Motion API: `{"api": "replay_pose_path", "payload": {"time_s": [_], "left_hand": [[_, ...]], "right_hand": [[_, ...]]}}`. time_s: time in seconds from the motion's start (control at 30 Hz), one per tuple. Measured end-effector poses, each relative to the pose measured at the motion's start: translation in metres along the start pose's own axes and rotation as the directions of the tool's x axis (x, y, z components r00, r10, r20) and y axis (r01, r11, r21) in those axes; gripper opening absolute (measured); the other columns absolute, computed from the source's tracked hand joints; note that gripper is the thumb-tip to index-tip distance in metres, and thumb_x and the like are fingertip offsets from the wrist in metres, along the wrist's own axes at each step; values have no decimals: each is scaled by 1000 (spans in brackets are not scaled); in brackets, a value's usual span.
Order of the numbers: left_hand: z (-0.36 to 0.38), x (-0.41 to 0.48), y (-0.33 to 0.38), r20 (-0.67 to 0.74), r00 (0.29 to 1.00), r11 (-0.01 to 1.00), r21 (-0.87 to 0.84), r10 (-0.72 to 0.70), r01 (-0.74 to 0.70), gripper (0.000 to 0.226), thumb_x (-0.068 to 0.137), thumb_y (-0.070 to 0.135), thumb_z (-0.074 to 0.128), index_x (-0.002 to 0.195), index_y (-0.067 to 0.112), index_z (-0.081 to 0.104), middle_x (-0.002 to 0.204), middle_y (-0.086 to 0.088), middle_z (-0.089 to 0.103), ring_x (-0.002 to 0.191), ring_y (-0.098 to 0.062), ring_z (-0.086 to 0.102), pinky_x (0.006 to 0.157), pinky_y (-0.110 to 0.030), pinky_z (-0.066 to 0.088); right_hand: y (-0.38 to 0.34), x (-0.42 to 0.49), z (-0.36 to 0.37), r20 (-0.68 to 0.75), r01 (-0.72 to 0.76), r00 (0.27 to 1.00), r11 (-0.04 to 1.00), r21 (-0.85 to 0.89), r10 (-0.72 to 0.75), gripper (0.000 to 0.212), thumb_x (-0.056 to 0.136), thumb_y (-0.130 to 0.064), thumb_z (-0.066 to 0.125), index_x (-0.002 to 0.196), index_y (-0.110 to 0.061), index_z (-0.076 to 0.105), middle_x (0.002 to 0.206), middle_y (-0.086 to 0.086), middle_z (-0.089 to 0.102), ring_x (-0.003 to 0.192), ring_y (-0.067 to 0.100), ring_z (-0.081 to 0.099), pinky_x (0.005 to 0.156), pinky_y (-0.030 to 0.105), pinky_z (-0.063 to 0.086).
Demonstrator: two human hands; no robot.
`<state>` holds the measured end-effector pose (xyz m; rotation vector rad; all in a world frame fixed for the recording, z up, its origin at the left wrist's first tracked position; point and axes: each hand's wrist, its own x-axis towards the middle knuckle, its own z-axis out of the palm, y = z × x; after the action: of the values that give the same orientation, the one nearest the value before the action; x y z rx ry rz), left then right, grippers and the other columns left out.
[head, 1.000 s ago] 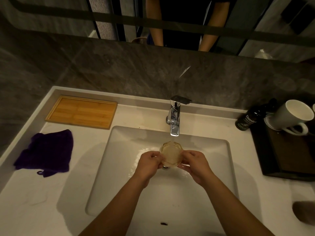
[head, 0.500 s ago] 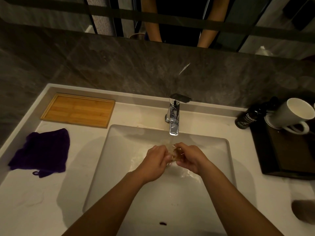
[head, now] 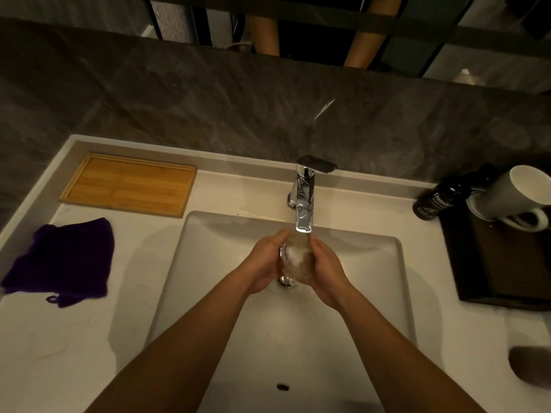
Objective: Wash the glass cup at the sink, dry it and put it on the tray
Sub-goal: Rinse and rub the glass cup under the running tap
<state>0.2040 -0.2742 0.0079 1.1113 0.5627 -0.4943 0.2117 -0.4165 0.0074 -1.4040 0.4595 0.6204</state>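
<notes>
The glass cup (head: 298,259) is held over the white sink basin (head: 214,263), right under the chrome tap's spout (head: 304,204), with water splashing white on it. My left hand (head: 267,263) grips its left side and my right hand (head: 326,271) grips its right side. The fingers hide much of the cup. Just below the cup shows the drain (head: 286,282). A bamboo tray (head: 128,184) lies bare on the counter at the back left. In front of the tray lies a purple cloth (head: 64,259).
A dark tray (head: 507,263) at the right carries a white mug (head: 512,198), with a dark bottle (head: 432,202) beside it. A dark blurred object (head: 530,368) sits at the right front edge. Grey stone wall and a mirror rise behind the counter.
Both hands have carried the cup from lower in the basin up under the spout and turned it. The view has shifted slightly.
</notes>
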Motion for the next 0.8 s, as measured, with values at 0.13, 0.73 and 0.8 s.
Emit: {"api": "replay_pose_path", "payload": {"time_s": [0.13, 0.73, 0.8], "left_hand": [[8, 4, -5, -233, 955, 948, 298, 183, -109, 51, 89, 60, 62, 79, 10, 64, 74, -14, 60, 70, -25, 59, 63, -38, 44], [1, 4, -2, -111, 992, 973, 228, 63, -36, 52, 91, 58, 62, 81, 8, 70, 76, -18, 64, 67, -30, 59, 60, -35, 43], [5, 1, -3, -192, 972, 971, 221, 133, -89, 54, 91, 57, 63, 75, 6, 69, 72, -21, 65, 65, -35, 63, 58, -37, 48]], "right_hand": [[0, -2, 6, -37, 86, 995, 986, -140, -92, 34, 110, -38, 45, 110, -14, 69, 112, 15, 75, 91, 20, 72, 66, 30, 56], [6, -5, 8, -121, 150, 978, 977, -153, -169, 40, 109, -42, 46, 105, -13, 74, 114, 21, 78, 101, 31, 73, 88, 44, 57], [8, -6, 12, -136, 144, 978, 985, -95, -156, 39, 109, -40, 47, 109, -11, 72, 117, 25, 76, 102, 33, 74, 90, 44, 57]]}}
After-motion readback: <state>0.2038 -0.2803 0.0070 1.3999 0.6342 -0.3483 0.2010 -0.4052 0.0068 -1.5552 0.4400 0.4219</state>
